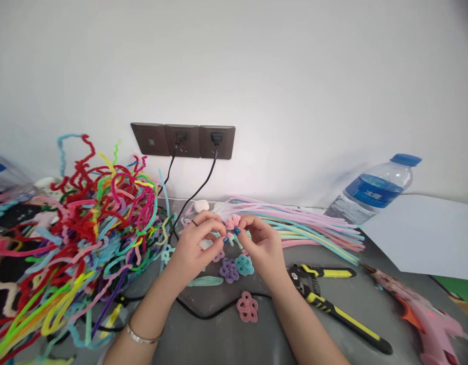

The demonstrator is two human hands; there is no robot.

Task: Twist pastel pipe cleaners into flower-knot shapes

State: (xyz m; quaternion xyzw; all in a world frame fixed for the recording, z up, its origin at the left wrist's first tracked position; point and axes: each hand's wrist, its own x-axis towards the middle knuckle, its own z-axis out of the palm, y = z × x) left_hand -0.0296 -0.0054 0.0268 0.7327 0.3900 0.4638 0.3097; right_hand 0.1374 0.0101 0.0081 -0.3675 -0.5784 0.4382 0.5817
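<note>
Between my two hands is a small pink pipe-cleaner flower (233,222), held above the grey table. My left hand (199,243) is closed, thumb and fingers pinching the flower's lower left side. Thumb and fingertips of my right hand (261,242) grip its right side. Just below lie a purple pipe-cleaner flower (229,269) and a teal pipe-cleaner flower (244,264). Nearer to me, a larger pink looped flower (247,307) lies flat between my forearms. A mint-green folded pipe cleaner (205,281) rests beneath my left hand.
A tangled heap of coloured pipe cleaners (105,228) fills the left. Straight pipe cleaners (313,223) lie behind my right hand. To the right are yellow-black wire strippers (333,299), a pink glue gun (420,314), white paper (420,233) and a tilted water bottle (374,187). A black cable (203,317) crosses the table.
</note>
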